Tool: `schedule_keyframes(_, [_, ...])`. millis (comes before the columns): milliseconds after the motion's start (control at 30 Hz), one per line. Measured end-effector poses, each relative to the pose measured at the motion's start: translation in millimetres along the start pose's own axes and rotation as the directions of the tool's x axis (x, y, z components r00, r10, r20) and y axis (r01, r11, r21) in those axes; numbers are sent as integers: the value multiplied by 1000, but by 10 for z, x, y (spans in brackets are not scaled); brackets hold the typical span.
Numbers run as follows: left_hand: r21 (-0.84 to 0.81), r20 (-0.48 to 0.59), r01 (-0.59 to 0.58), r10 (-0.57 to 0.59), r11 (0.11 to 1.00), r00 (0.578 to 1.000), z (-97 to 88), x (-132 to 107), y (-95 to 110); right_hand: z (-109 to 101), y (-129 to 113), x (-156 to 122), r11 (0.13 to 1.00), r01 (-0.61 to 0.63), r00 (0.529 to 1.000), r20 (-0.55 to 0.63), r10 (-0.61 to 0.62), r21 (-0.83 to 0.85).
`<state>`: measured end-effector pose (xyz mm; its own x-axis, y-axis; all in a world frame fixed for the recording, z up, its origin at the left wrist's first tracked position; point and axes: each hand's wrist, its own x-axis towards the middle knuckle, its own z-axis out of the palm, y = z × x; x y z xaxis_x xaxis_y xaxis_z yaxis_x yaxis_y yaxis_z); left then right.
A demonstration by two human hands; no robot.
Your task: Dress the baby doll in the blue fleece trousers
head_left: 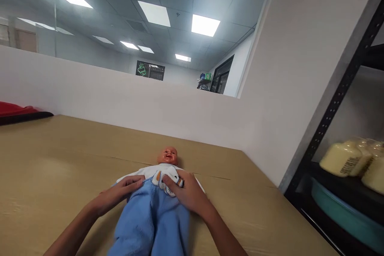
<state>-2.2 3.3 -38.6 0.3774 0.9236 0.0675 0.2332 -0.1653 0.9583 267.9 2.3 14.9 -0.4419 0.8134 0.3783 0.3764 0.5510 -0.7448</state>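
Note:
A baby doll [168, 156] lies on its back on the brown table, head away from me, wearing a white top [163, 167]. Blue baby pants [142, 218] with a white animal patch [168, 178] cover its body and legs. At the upper left edge of the pants, my left hand [124, 190] is closed, pinching the cloth between thumb and fingers. My right hand [190, 193] grips the upper right side, its thumb across the patch. Its fingertips are partly hidden by the hand and cloth. The doll's arms are mostly covered.
The brown tabletop [72, 160] meets a white wall with a large window. A red cloth [16, 109] lies at the far left. To the right stands a black metal rack [324, 122] holding cream-coloured bottles [340, 159] and a teal basin [345, 212].

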Motion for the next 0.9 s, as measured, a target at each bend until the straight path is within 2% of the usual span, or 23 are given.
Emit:
schedule_keyframes(100, [-32, 136, -63, 67, 997, 988, 13, 28, 189, 50, -66, -14, 995, -49, 998, 29, 46, 82])
schedule_keyframes(167, [-66, 246, -116, 129, 991, 961, 69, 47, 321, 48, -96, -44, 989, -78, 996, 43, 73, 125])
schedule_keyframes(200, [-86, 268, -134, 152, 987, 951, 98, 56, 366, 25, -100, -69, 991, -82, 996, 44, 78, 109])
schedule_keyframes(233, [-101, 253, -145, 167, 984, 953, 120, 64, 391, -16, -95, -104, 994, -82, 996, 41, 80, 66])
schedule_keyframes(300, [-94, 151, -162, 175, 982, 973, 129, 71, 389, -148, -59, -198, 995, -86, 994, 57, 89, -55])
schedule_keyframes(367, [-29, 61, -176, 178, 984, 982, 101, 63, 358, -309, 6, -305, 990, -80, 985, 146, 97, -120])
schedule_keyframes(467, [98, 77, -172, 165, 980, 983, 71, 34, 366, -451, 120, -426, 998, -62, 959, 274, 67, -27])
schedule_keyframes(567, [220, 164, -133, 97, 966, 982, 136, 13, 463, -349, 199, -445, 964, -109, 971, 235, 50, 242])
schedule_keyframes(667, [277, 218, -58, -4, 959, 976, 262, 11, 531, -119, 204, -392, 891, -75, 984, 180, -7, 447])
schedule_keyframes(767, [194, 248, 16, -65, 981, 966, 352, 5, 481, -3, 169, -350, 908, -35, 996, 89, -3, 417])
schedule_keyframes(833, [125, 215, 28, -55, 992, 975, 366, -8, 401, -38, 153, -358, 947, -52, 999, 32, 44, 318])
schedule_keyframes(900, [83, 183, 28, -43, 996, 982, 355, -25, 318, -125, 152, -400, 972, -87, 996, 44, 79, 219])
